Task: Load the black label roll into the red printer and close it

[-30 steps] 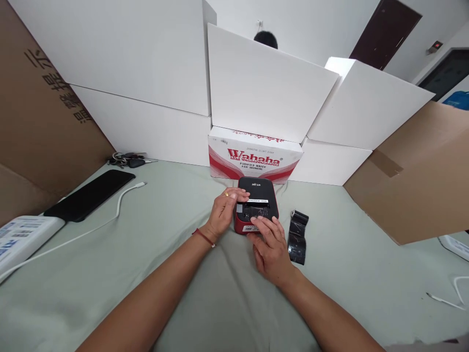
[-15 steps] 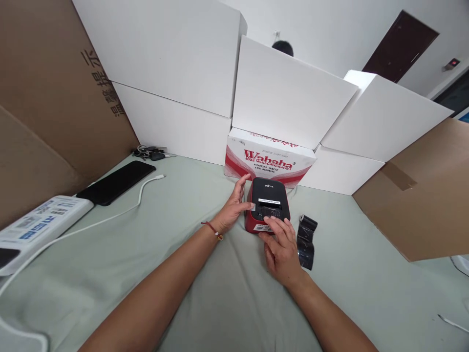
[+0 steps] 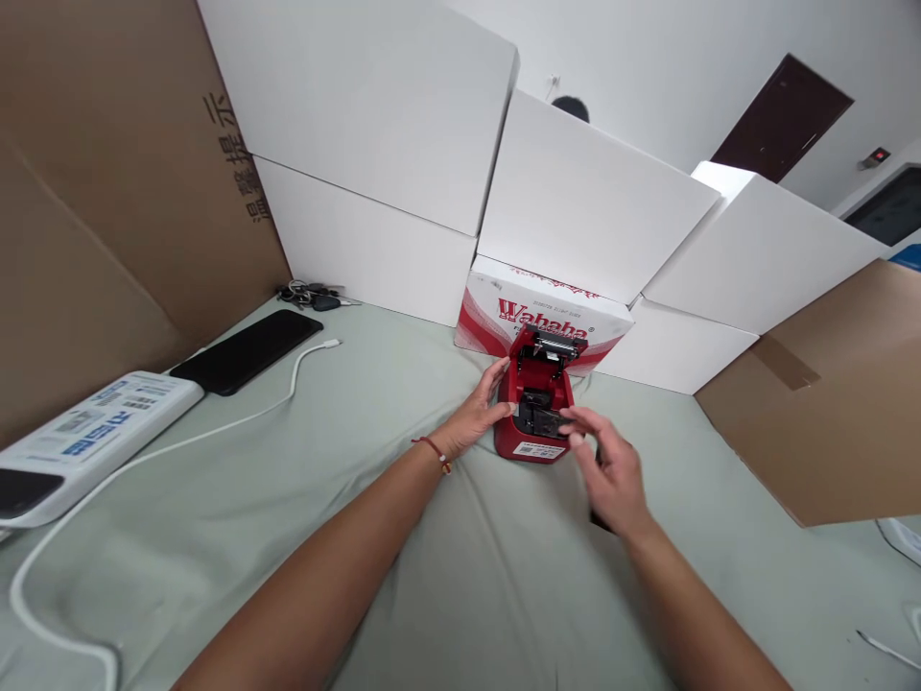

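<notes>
A small red and black label printer [image 3: 536, 408] stands on the green cloth, its lid swung up and the inside showing. My left hand [image 3: 479, 417] rests against the printer's left side with the fingers curved on its body. My right hand [image 3: 611, 470] hovers just right of the printer, fingers spread and slightly blurred, holding nothing. A black ribbon roll lies under my right hand, with only a dark sliver [image 3: 599, 523] of it showing.
White foam boxes [image 3: 597, 202] and a red and white Wahaha carton [image 3: 504, 297] wall the back. Brown cardboard [image 3: 827, 403] stands on both sides. A black phone [image 3: 248, 350], keys [image 3: 309, 293], a white cable [image 3: 216, 432] and a white power strip [image 3: 79, 446] lie at the left. A person's head shows behind the boxes.
The printer's lid has swung from closed to open. My right hand lifted off the printer's front and moved right over the ribbon roll. The view shifted slightly.
</notes>
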`<state>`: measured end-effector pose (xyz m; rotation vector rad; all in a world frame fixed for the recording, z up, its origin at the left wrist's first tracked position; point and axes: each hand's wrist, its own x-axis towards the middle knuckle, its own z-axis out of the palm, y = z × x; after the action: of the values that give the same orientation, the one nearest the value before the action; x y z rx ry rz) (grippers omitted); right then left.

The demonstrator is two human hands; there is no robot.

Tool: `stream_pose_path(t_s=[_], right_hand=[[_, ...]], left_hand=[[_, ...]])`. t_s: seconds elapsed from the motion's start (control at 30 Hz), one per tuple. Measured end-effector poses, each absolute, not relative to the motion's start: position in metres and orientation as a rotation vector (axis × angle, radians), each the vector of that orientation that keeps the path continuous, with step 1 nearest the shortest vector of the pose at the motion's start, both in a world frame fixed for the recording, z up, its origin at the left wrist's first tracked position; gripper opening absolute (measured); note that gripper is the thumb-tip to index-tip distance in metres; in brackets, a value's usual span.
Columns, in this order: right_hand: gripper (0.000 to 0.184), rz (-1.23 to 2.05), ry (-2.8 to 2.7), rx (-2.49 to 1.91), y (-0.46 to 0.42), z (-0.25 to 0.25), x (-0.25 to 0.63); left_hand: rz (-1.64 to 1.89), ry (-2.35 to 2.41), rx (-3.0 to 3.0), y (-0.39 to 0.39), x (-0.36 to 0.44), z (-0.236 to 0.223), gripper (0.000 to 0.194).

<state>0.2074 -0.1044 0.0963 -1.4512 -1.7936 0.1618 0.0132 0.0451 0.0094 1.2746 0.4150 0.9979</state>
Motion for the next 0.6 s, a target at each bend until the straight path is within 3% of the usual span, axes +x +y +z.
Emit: stream_pose_path(t_s=[0.13,0.2,0.4,0.6], right_hand=[[0.038,0.201,-2.053,-1.995,-0.051,0.138,0.221],[0.032,0.236,-2.235,-2.139,-0.020,0.150,0.218],[0.040,0.260,-2.469,-2.324,0.036,0.142,0.189],[0.028,0.222,-2.407,-2.336,0.016,0.149,0.199]], left_hand=[[0.998,0.375,1.253,0.050,0.015,0.007,0.091],[0.989,0.364,1.237,0.051,0.015,0.007,0.090],[0.963,0.383,1.221,0.049,0.013,0.011,0.093],[0.955,0.384,1.213,0.047,0.012,0.017,0.085]])
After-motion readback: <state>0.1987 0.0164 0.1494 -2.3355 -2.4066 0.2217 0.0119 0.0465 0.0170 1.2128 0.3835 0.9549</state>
